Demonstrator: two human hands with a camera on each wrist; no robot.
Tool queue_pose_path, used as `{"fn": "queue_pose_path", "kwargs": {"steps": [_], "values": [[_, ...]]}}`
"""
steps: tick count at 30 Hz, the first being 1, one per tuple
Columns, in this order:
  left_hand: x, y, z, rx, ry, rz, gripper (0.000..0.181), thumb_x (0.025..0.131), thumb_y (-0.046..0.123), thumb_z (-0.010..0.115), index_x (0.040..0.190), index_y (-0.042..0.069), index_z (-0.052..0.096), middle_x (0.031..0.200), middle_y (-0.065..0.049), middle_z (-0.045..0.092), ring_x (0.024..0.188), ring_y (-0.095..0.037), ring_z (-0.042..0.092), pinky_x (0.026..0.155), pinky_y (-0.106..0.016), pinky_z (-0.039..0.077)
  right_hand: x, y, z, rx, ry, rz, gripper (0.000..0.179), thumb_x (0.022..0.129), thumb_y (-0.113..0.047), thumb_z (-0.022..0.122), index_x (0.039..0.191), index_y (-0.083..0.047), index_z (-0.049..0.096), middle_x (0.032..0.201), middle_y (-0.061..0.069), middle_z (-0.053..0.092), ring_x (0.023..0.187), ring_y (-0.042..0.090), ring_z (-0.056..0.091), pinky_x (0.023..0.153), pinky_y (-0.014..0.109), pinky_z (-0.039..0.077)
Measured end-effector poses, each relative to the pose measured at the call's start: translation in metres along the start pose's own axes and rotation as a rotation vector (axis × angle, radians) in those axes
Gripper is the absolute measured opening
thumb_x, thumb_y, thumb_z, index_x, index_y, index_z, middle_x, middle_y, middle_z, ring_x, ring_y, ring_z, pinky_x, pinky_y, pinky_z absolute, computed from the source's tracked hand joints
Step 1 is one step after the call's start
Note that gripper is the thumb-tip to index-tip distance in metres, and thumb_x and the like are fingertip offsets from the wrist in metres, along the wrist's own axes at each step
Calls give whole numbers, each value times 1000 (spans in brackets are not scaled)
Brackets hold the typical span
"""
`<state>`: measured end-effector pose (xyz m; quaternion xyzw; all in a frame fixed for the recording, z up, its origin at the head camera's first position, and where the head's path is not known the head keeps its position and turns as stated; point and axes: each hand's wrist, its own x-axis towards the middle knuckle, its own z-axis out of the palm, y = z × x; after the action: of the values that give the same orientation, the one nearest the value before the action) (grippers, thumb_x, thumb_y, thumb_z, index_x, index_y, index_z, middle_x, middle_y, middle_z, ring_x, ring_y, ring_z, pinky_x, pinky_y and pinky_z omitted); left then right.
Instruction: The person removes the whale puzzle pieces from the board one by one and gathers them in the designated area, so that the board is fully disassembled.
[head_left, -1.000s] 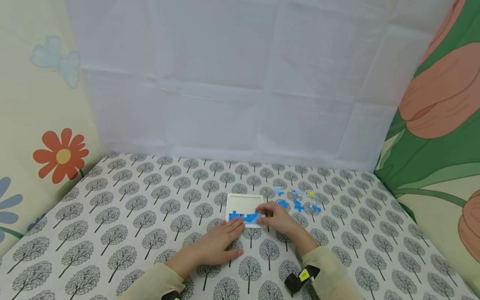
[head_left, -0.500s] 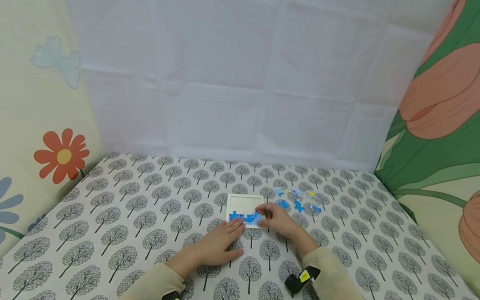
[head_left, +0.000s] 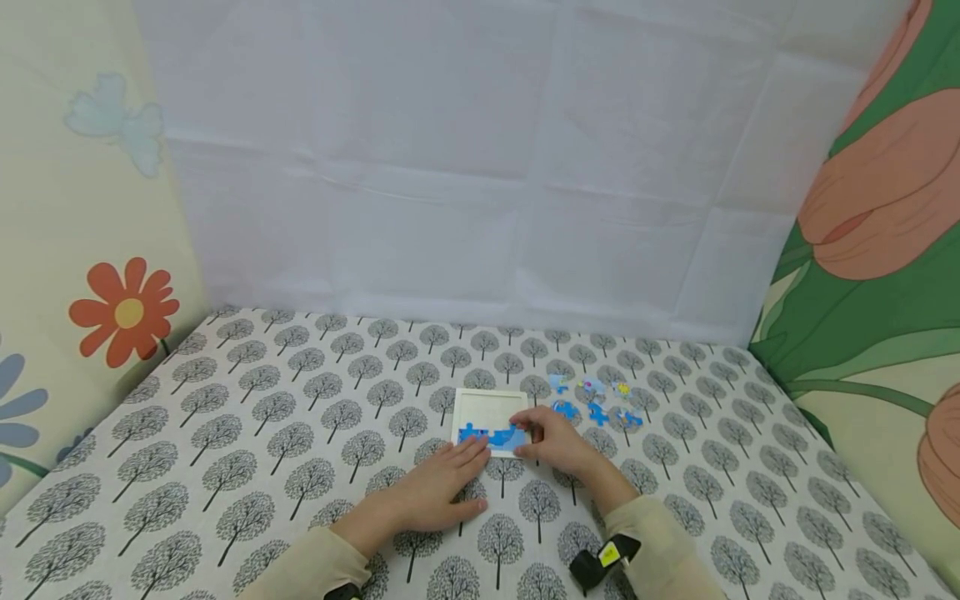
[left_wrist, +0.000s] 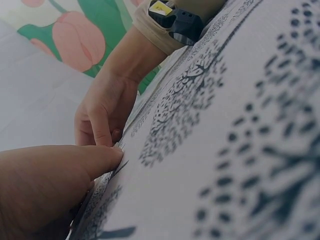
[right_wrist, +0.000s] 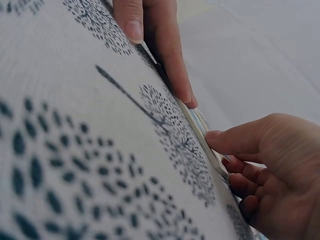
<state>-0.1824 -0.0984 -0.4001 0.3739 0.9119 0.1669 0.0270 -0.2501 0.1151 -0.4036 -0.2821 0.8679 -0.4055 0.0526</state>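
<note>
A small white puzzle tray (head_left: 491, 391) lies on the cloth in the head view, its lower part filled with blue jigsaw pieces (head_left: 474, 435). My left hand (head_left: 431, 492) lies flat, fingers straight, their tips resting over the tray's near edge. At the near right corner, my right hand (head_left: 558, 442) pinches a light blue jigsaw piece (head_left: 517, 437) between thumb and fingers. In the right wrist view the thumb (right_wrist: 225, 140) sits at the tray's rim (right_wrist: 212, 156), and the piece is mostly hidden by the fingers.
Several loose jigsaw pieces (head_left: 597, 412) lie in two rows right of the tray, including one with a yellow figure (head_left: 622, 387). A tree-print cloth (head_left: 285, 467) covers the table. A white sheet (head_left: 450, 167) hangs behind, with flowered panels at both sides.
The right fingers have shifted very slightly at the tray's near right corner, still on the light blue piece. The left hand stays put, and the loose pieces lie as before.
</note>
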Motion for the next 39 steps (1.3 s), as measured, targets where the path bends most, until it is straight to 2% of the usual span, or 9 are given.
{"fn": "queue_pose_path", "kwargs": {"steps": [12, 20, 24, 30, 39], "values": [[1, 0, 0, 0, -9, -4, 64, 87, 41, 44, 133, -2, 28, 139, -14, 19, 127, -27, 15, 101, -43, 14, -1, -2, 0, 1, 12, 33, 37, 73, -6, 67, 108, 1, 56, 88, 3, 50, 63, 13, 42, 50, 25, 40], [0, 0, 0, 20, -11, -18, 65, 87, 41, 44, 134, 0, 26, 140, -13, 17, 127, -27, 14, 101, -42, 13, 1, 1, 0, 15, 28, 22, 38, 72, -6, 68, 107, 0, 57, 89, 5, 50, 64, 13, 42, 51, 24, 40], [1, 0, 1, 26, -12, -24, 66, 87, 42, 43, 134, 0, 27, 140, -13, 17, 127, -27, 14, 101, -42, 13, 0, 0, -1, 24, 34, 49, 38, 71, -6, 68, 107, 0, 57, 91, 6, 51, 66, 14, 43, 53, 25, 40], [1, 1, 2, 35, -13, -28, 66, 87, 42, 43, 134, 0, 27, 140, -13, 17, 127, -27, 14, 101, -42, 14, 1, -1, -3, 74, 36, 97, 38, 72, -5, 67, 108, -1, 56, 93, 7, 50, 69, 15, 44, 55, 26, 42], [1, 0, 3, 46, -21, -25, 65, 87, 42, 42, 134, -1, 26, 140, -13, 17, 127, -27, 13, 101, -42, 13, 0, -2, -15, 134, 29, 119, 38, 76, -6, 65, 112, -3, 55, 96, 7, 50, 70, 17, 48, 51, 30, 44]]}}
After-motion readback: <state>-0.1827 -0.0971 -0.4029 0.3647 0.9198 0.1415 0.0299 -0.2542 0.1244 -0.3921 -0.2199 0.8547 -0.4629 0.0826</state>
